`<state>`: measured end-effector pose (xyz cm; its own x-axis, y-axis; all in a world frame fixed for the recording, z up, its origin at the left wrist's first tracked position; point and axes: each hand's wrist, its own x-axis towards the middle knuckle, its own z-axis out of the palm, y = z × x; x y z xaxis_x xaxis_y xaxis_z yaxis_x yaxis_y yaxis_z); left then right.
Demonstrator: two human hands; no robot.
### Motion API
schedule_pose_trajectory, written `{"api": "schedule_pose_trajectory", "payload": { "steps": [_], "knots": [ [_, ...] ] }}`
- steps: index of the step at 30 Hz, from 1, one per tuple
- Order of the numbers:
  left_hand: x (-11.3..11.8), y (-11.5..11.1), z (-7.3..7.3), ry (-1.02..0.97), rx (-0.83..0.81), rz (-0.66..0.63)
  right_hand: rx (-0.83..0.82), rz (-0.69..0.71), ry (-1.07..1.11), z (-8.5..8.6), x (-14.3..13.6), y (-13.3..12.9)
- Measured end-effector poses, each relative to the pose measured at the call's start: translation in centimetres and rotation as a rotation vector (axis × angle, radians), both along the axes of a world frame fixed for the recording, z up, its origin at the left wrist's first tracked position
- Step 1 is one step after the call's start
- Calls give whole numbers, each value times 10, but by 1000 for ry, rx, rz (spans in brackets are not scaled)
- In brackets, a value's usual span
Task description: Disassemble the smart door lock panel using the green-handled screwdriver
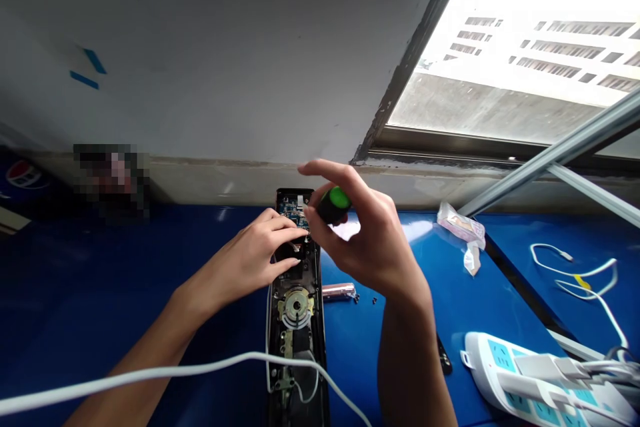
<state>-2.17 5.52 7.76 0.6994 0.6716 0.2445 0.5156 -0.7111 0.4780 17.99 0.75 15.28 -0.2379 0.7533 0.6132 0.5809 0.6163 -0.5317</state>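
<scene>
An opened long black device casing (320, 320) lies lengthwise on the blue table, its inside exposed. A blue circuit board (289, 205) sits at its far end, and a round metal speaker-like part (297, 307) is nearer me. My left hand (260, 243) rests over the casing by the board, index finger and thumb apart, a small wire connector showing between them. In my right hand (367, 233) is a screwdriver with a black and green handle (336, 203), held above the right edge of the board. The screwdriver's tip is hard to make out.
A white cable (200, 368) crosses the front over the casing. Right of the casing lie a pinkish cylinder (339, 291) and several small screws (375, 300). A white power strip (480, 360) with plugs, a plastic packet (463, 225) and a metal frame (575, 150) stand farther right.
</scene>
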Motion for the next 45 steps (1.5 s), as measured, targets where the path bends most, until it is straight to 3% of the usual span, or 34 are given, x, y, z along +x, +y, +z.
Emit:
{"api": "schedule_pose_trajectory", "payload": {
  "steps": [2,7,12,17,21,26,38,42,45],
  "knots": [
    [0,0,0,-7,-8,0,-34,16,-27,3,5,-5],
    [0,0,-1,-6,-14,8,93,-209,-71,3,8,-6],
    [1,-1,1,-3,-31,11,74,-69,-64,4,4,-5],
    [0,-1,1,-14,-21,8,90,-238,-101,2,2,-5],
    [0,0,0,-17,-26,3,45,-153,-71,3,3,-6],
    [0,0,0,-13,-3,1,52,-226,-59,4,4,-6],
    [2,-1,2,10,-10,7,65,-142,-88,4,9,-6],
    [1,-2,4,8,-7,5,63,-197,-100,5,7,-6],
    [1,-3,5,6,-12,5,54,-134,-86,5,6,-7]
  ]
}}
